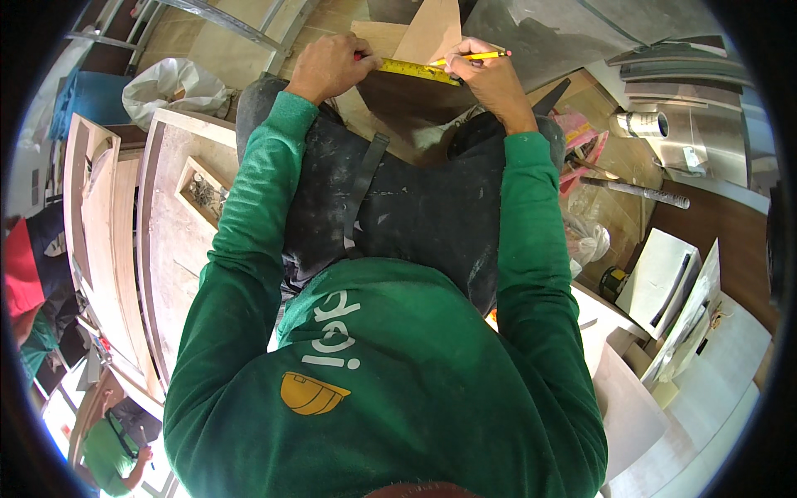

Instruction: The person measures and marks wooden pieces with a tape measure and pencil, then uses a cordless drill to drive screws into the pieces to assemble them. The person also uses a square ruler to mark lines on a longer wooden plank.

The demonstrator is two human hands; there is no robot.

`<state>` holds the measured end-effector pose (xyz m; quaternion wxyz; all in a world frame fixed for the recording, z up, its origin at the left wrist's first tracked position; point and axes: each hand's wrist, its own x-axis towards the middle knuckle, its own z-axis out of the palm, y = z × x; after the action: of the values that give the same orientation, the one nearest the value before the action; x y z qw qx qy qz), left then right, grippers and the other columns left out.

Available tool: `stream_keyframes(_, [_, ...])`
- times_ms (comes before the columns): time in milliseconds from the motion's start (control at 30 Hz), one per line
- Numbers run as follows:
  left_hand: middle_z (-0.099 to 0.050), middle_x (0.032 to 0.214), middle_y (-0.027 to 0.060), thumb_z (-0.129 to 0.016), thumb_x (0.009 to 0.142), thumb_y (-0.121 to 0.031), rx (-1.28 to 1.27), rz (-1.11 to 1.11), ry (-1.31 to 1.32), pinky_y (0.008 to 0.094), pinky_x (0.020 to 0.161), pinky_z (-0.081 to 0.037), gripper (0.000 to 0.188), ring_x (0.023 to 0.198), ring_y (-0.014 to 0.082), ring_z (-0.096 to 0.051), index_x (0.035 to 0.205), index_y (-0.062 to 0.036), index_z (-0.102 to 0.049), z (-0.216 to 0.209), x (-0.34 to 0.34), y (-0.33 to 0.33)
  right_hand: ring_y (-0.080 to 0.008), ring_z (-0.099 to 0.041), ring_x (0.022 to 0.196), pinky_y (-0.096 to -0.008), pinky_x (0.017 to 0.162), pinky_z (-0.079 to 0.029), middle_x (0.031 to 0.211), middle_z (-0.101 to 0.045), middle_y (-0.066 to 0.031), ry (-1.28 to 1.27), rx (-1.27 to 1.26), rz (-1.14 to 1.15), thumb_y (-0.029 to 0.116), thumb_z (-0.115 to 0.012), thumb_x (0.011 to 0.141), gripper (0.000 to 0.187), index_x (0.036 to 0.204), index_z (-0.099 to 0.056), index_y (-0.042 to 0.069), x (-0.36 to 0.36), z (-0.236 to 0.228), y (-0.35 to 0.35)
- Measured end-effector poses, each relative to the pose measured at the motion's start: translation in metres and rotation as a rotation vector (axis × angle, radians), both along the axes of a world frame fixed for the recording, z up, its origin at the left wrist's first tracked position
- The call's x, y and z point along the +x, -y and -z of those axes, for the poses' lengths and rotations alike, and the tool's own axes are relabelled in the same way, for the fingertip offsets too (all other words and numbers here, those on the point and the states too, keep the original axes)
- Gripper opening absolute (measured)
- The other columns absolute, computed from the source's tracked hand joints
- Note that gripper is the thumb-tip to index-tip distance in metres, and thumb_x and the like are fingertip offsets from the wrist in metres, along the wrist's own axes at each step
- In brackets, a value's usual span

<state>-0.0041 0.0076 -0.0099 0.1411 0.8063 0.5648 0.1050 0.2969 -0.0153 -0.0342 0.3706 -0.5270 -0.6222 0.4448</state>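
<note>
The tape (408, 69) is clasped by the left hand (329, 68), fingers curled. At its right end, a pencil (486, 56) is pinched by the right hand (490, 78), fingers closed.

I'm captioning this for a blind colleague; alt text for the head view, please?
The left hand holds a yellow tape measure extended toward the right hand, which grips a yellow pencil. Below are a green sweatshirt and dark, dusty trousers.

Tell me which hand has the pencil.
The right hand holds the yellow pencil; the left hand has none, gripping the left end of the measuring tape.
</note>
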Motion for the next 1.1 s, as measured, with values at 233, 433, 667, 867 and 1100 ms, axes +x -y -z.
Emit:
stream_keyframes(233, [-0.079,0.103,0.0163,-0.072,0.095,-0.053,0.009,0.009,0.006,0.0540,0.087,-0.061,0.042,0.098,0.0417,-0.075,0.102,-0.0144,-0.085,0.001,-0.001,-0.001,-0.0156,-0.070,0.089,-0.0317,0.083,-0.055,0.095,-0.076,-0.0061,0.023,0.075,-0.006,0.026,-0.075,0.094,0.025,0.104,-0.076,0.003,-0.001,-0.002,0.001])
stream_keyframes(433, [-0.079,0.103,0.0160,-0.072,0.095,-0.054,0.002,-0.006,-0.009,0.0533,0.088,-0.061,0.041,0.099,0.0407,-0.076,0.104,-0.0167,-0.085,0.001,0.000,0.000,-0.0148,-0.069,0.089,-0.0309,0.082,-0.054,0.095,-0.076,-0.0042,0.056,0.031,-0.035,0.029,-0.074,0.095,0.026,0.103,-0.077,0.004,0.001,-0.010,0.003])
stream_keyframes(667, [-0.080,0.106,0.0142,-0.072,0.095,-0.056,-0.002,-0.016,-0.016,0.0515,0.090,-0.061,0.042,0.100,0.0389,-0.076,0.106,-0.0183,-0.085,0.002,0.000,0.001,-0.0133,-0.068,0.085,-0.0306,0.077,-0.053,0.091,-0.076,-0.0037,0.110,0.077,-0.047,0.029,-0.073,0.095,0.027,0.103,-0.077,0.003,0.001,-0.010,0.003])
stream_keyframes(867, [-0.080,0.107,0.0134,-0.073,0.095,-0.055,0.016,-0.013,-0.037,0.0514,0.090,-0.061,0.041,0.101,0.0389,-0.076,0.106,-0.0181,-0.085,0.000,0.002,0.002,-0.0123,-0.070,0.087,-0.0299,0.078,-0.053,0.089,-0.076,-0.0050,-0.065,0.012,0.024,0.029,-0.073,0.097,0.030,0.104,-0.075,0.000,0.006,0.001,-0.001])
stream_keyframes(1100, [-0.079,0.105,0.0128,-0.074,0.093,-0.054,0.021,0.001,0.031,0.0518,0.087,-0.061,0.040,0.098,0.0397,-0.076,0.103,-0.0169,-0.085,0.005,-0.003,0.002,-0.0122,-0.070,0.086,-0.0278,0.078,-0.054,0.094,-0.078,-0.0050,-0.052,0.024,0.008,0.023,-0.070,0.101,0.023,0.105,-0.076,0.001,0.002,-0.011,0.004])
